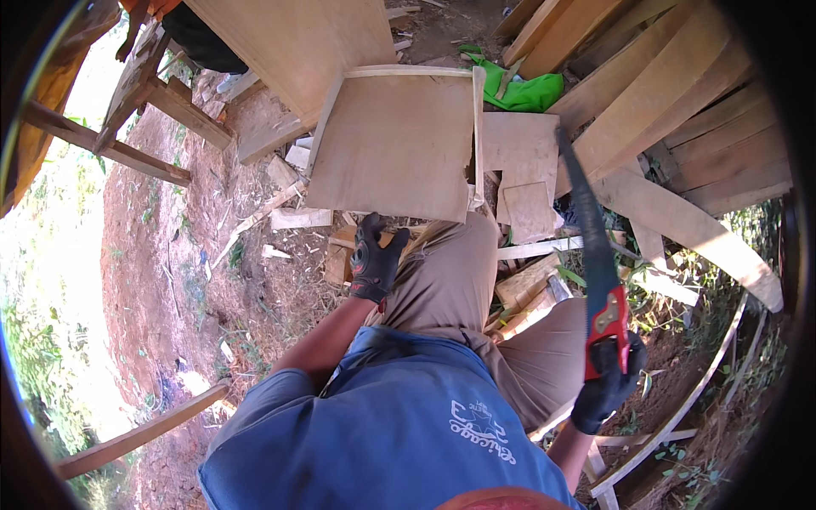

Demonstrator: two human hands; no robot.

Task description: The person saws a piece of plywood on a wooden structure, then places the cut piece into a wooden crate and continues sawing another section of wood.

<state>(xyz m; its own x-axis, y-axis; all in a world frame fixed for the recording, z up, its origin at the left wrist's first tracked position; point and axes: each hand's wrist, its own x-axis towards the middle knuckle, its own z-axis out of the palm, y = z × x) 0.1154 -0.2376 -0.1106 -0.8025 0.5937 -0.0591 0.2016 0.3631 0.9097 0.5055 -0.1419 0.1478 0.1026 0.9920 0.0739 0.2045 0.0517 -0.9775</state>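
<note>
My right hand [607, 382], in a dark glove, is closed round the red handle [609, 319] of a handsaw. Its long dark blade [585, 204] points up and away, passing over wood scraps at the right. A flat wooden panel [395, 140] with pale strips along its far and side edges lies in front of me. Its near right corner is broken and rests by my knee. My left hand [376, 262], also gloved, is at the panel's near edge, thumb and fingers apart. Whether its fingertips touch the edge, I cannot tell.
A large board [297, 42] leans behind the panel at the left. Stacked planks [663, 76] fill the far right, beside a green cloth [527, 92]. A smaller plywood piece [523, 144] lies right of the panel. Offcuts and shavings litter the dirt; a wooden frame [127, 110] stands far left.
</note>
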